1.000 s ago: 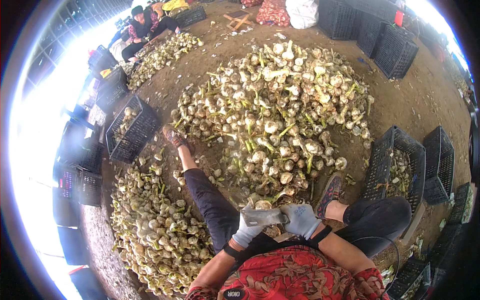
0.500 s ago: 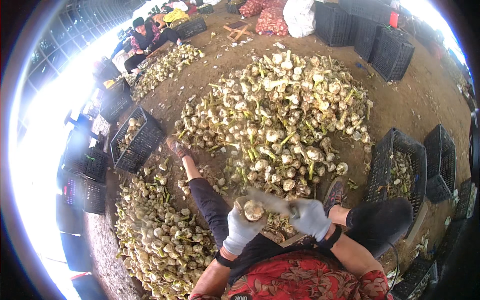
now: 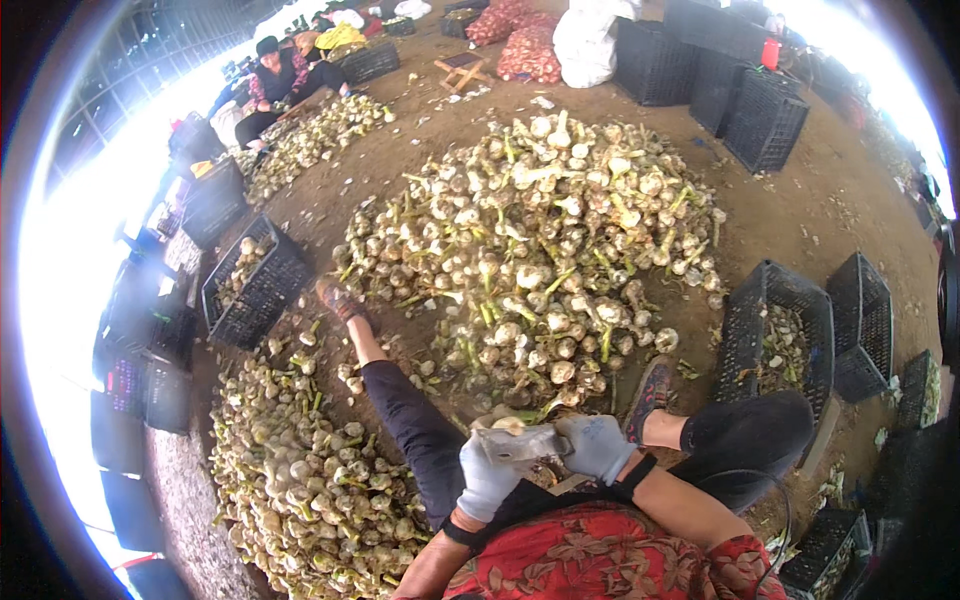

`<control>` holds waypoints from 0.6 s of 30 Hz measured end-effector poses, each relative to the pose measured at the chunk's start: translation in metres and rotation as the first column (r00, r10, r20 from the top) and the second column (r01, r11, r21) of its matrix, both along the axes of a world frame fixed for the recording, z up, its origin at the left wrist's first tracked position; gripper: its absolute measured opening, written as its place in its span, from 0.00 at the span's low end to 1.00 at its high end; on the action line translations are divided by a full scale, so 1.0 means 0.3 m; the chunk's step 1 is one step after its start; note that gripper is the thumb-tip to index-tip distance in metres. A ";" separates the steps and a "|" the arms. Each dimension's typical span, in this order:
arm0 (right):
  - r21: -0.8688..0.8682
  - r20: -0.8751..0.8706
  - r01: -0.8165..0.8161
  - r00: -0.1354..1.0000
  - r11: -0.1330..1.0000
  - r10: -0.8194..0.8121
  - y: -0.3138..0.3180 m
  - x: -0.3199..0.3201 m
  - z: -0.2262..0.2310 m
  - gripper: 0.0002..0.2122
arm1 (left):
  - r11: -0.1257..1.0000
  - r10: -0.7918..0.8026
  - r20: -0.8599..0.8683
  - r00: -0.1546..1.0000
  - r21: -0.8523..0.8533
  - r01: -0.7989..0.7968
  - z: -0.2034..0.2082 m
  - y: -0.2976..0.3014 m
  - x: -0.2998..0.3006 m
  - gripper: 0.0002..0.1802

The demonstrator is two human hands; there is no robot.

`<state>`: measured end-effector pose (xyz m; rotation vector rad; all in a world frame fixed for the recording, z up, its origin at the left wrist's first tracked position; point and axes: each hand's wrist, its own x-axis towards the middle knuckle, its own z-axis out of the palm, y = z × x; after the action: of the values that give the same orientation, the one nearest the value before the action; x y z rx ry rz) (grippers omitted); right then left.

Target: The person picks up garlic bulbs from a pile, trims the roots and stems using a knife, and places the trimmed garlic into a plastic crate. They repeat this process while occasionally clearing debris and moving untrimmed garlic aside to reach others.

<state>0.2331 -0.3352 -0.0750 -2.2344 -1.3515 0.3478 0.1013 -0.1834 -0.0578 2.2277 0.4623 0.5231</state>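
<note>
while you sit with your legs parted, the head view shows your two gloved hands close together in front of your red patterned shirt (image 3: 575, 550), a dark band at each wrist. your left hand (image 3: 487, 478) is curled about a garlic bulb (image 3: 508, 424), whose pale top shows just above the metal; the fingertips are partly hidden. your right hand (image 3: 598, 447) is wrapped round the handle end of a broad grey knife (image 3: 520, 442), whose blade lies crosswise toward the left hand and covers the lower part of the bulb; whether its edge touches the bulb cannot be told. beyond your hands, between and past your shoes, spreads a large garlic heap (image 3: 550, 240), many bulbs bearing green stalks; a second heap (image 3: 310, 470) lies beside your left leg. a tilted black crate (image 3: 265, 300), partly filled with bulbs, stands near your left foot, and a crate with scraps (image 3: 742, 335) stands to your right. farther off are a seated person (image 3: 280, 85) beside a smaller heap (image 3: 325, 135), a wooden stool (image 3: 462, 72), red mesh sacks (image 3: 532, 50) and a white sack (image 3: 585, 45).
</note>
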 end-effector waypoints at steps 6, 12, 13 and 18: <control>-0.458 -0.129 0.355 0.881 0.815 -0.456 -0.095 0.184 -0.134 0.13 | 0.829 0.202 0.311 0.929 -0.559 0.007 0.234 0.063 -0.018 0.27; -0.236 -0.367 0.424 0.794 0.875 -0.484 0.031 0.145 0.059 0.17 | 0.954 -0.296 -0.065 0.953 -0.068 0.291 0.119 0.139 0.015 0.23; -0.245 -0.429 0.295 0.821 0.924 -0.376 0.027 0.128 0.108 0.17 | 0.930 -0.337 -0.293 0.895 0.045 0.365 0.100 0.113 0.026 0.21; -0.171 -0.442 -0.068 0.897 0.983 -0.015 0.054 0.074 0.126 0.18 | 0.614 -0.450 -0.665 0.596 0.254 0.747 0.011 0.040 0.032 0.17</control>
<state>0.2553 -0.3191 -0.0371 -2.1009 -1.1380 0.9628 0.1108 -0.1715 -0.0544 2.8407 -0.2815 -0.4676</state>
